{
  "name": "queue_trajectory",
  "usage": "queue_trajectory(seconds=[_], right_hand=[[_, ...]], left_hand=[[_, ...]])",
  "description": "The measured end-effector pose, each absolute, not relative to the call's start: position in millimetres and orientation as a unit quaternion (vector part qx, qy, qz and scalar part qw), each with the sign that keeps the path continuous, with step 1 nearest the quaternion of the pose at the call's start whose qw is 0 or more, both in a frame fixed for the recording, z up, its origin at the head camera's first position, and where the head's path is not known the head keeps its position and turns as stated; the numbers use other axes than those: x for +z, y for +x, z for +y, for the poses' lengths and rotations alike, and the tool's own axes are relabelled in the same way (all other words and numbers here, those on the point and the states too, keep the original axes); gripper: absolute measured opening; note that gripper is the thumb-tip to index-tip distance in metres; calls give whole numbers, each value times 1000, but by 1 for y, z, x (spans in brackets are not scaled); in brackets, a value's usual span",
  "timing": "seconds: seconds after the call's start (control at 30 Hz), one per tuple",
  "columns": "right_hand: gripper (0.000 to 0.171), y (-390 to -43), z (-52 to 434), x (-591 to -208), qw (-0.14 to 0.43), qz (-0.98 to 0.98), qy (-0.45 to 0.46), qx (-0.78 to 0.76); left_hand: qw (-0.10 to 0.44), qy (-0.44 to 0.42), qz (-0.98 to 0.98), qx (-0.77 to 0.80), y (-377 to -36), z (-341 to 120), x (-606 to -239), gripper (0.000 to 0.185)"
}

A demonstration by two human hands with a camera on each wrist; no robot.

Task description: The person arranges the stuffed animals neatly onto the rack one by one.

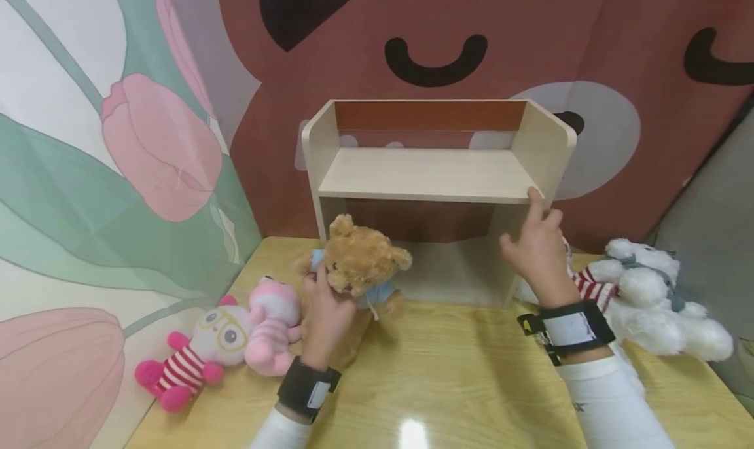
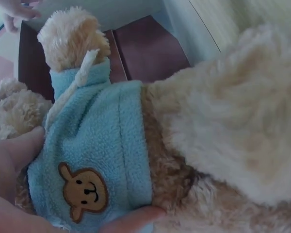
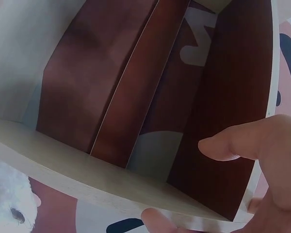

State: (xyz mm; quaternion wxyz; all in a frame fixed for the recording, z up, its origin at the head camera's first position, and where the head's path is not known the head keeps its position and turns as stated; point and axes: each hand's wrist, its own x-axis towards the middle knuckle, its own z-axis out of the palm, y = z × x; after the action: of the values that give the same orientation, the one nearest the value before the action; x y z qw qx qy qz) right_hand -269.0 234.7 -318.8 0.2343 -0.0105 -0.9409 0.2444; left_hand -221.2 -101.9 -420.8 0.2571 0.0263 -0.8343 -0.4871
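A brown teddy bear (image 1: pixel 362 252) in a light blue top is in my left hand (image 1: pixel 330 315), in front of the shelf's left side. In the left wrist view, thumb and fingers hold it around the blue top (image 2: pixel 99 141), which has a small animal-face patch and a white cord. My right hand (image 1: pixel 542 259) is at the right front of the small pale wooden shelf (image 1: pixel 421 174). Its index fingertip touches the front corner of the upper board, and the thumb stands apart from the fingers. In the right wrist view the thumb (image 3: pixel 223 145) overlaps the dark underside of the board.
Left on the wooden table (image 1: pixel 436 370) lie a pink-and-white plush toy (image 1: pixel 273 331) and a plush in yellow glasses with a striped body (image 1: pixel 188 367). White plush dogs (image 1: pixel 648 292) lie at the right, beside my right wrist. A printed curtain (image 1: pixel 412 17) hangs behind the shelf.
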Motion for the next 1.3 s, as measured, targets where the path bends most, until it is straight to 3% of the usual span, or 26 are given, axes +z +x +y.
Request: queue_trajectory(seconds=[0.53,1.3], right_hand=[[97,-268,237,-320,245,-937,-5,249],[98,-268,240,-323,264,-938,5,224]], left_hand=[[255,72,-812,-520,-298,-43,-409,80],[224,89,-778,-580,-367,-43,-403,84]])
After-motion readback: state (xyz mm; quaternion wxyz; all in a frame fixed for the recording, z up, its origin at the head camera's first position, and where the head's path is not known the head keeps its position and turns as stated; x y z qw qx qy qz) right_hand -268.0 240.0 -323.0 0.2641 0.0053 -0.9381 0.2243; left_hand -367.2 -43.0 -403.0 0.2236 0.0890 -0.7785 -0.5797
